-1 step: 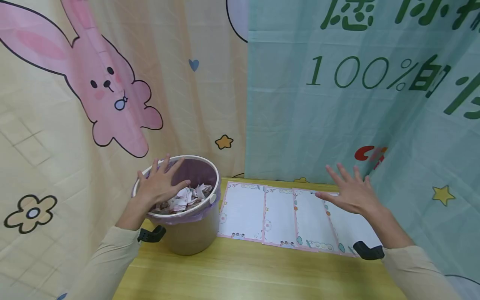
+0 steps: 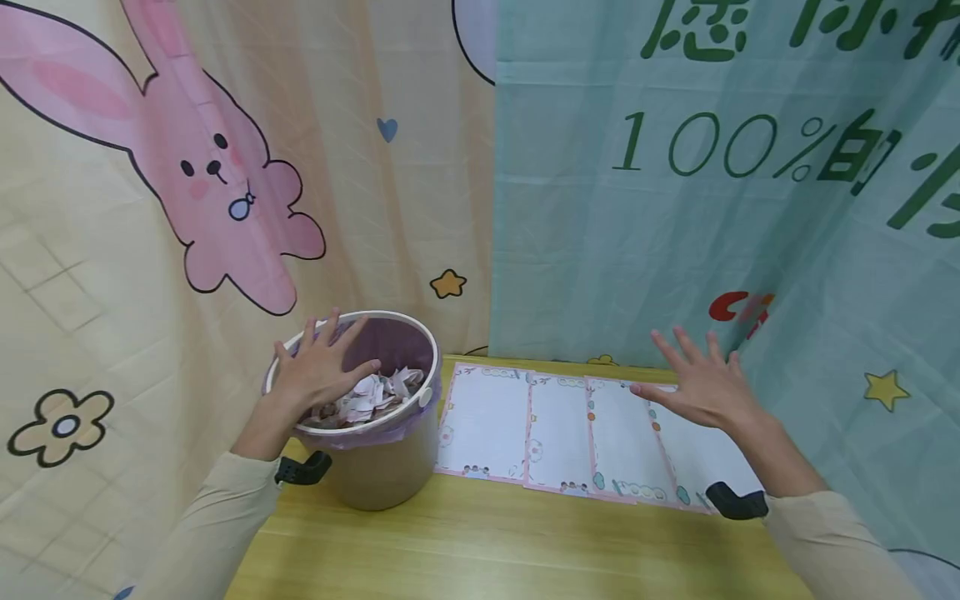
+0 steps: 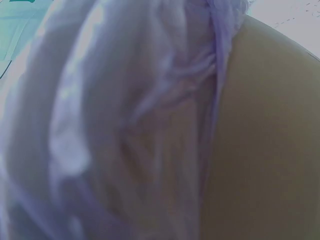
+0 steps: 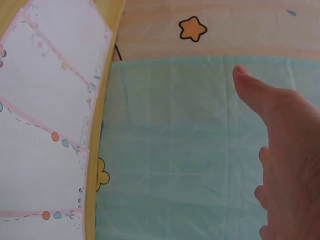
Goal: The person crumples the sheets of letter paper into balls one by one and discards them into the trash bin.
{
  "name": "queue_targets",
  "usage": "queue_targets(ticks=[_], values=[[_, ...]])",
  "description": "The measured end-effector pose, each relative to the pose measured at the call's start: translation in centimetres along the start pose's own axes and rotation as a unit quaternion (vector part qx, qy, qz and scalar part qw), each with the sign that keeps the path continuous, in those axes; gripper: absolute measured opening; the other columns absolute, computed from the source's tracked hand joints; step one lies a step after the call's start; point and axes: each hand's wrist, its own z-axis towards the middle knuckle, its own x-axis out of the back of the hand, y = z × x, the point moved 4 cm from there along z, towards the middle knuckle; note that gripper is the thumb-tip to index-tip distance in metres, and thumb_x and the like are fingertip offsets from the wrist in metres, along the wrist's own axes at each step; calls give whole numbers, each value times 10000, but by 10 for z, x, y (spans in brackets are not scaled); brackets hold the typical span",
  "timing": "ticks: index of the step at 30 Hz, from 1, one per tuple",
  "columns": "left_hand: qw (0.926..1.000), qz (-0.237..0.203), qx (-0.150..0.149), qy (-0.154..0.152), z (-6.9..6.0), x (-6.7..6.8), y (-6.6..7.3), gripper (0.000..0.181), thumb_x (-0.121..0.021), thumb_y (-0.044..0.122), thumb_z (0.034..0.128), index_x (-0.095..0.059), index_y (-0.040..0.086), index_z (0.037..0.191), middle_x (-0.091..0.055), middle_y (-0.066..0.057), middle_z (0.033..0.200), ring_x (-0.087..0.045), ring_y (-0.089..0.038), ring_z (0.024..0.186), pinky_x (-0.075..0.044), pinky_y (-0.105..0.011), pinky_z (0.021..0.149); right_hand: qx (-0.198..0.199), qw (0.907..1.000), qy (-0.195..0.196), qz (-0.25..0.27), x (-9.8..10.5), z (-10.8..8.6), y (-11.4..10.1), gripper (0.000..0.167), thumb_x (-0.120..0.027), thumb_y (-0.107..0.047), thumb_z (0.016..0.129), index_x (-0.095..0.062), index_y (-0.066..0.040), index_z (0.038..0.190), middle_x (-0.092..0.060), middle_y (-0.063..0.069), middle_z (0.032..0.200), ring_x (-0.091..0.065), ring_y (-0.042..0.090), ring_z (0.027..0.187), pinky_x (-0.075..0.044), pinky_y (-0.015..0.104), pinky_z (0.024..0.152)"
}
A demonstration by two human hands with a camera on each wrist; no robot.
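Over the left part of a round bin [image 2: 382,479], my left hand [image 2: 318,371] is held with fingers spread and grips nothing. Whether it touches the rim, I cannot tell. Scraps of paper [image 2: 371,400] lie inside the bin, which is lined with a purple bag [image 3: 125,100]. My right hand [image 2: 708,387] hovers with spread fingers above the rightmost of several bordered paper sheets [image 2: 483,425]. These sheets lie side by side, overlapping, to the right of the bin. In the right wrist view the right hand [image 4: 295,150] shows its thumb standing out, holding nothing.
A wooden table [image 2: 480,546] carries the bin and the sheets. Behind it hang a beige curtain [image 2: 405,208] with a pink rabbit and a teal curtain [image 2: 570,250] with green lettering. Dark wrist devices [image 2: 303,468] sit on both wrists.
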Motion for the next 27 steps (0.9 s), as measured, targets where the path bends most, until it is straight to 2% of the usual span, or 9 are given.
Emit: queue_targets(ticks=[12, 18, 23, 27], values=[[10000, -53, -64, 27, 1, 4, 6, 891, -459, 732, 970, -162, 272, 1673, -17, -232, 1699, 20, -567, 1496, 71, -894, 986, -5, 10000, 5, -5, -1, -1, 2, 1075, -537, -785, 900, -150, -139, 1666, -102, 307, 1662, 15, 667, 1435, -25, 863, 1043], [9997, -121, -130, 138, 8, 3, 10, 896, -458, 736, 967, -159, 272, 1674, -8, -227, 1701, 14, -568, 1495, 84, -877, 1005, 85, 9999, 13, 99, 2, 5, 3, 1056, -555, -757, 910, -149, -143, 1667, -106, 317, 1658, 13, 672, 1433, -47, 867, 1039], [9992, -275, -235, 190, 16, 5, 21, 893, -447, 742, 968, -165, 271, 1674, -26, -221, 1703, 13, -550, 1504, 80, -858, 1030, 186, 9996, 50, 210, 7, 12, 7, 1048, -585, -715, 916, -148, -124, 1663, -133, 341, 1641, -24, 687, 1422, -79, 859, 1048], [9973, -567, -377, 264, 24, 7, 36, 873, -454, 708, 987, -146, 269, 1676, -31, -216, 1704, 5, -519, 1517, 14, -842, 1069, 269, 9990, 97, 356, 10, 21, 16, 1056, -632, -676, 909, -163, -93, 1655, -153, 354, 1630, -54, 692, 1416, -127, 863, 1037]])
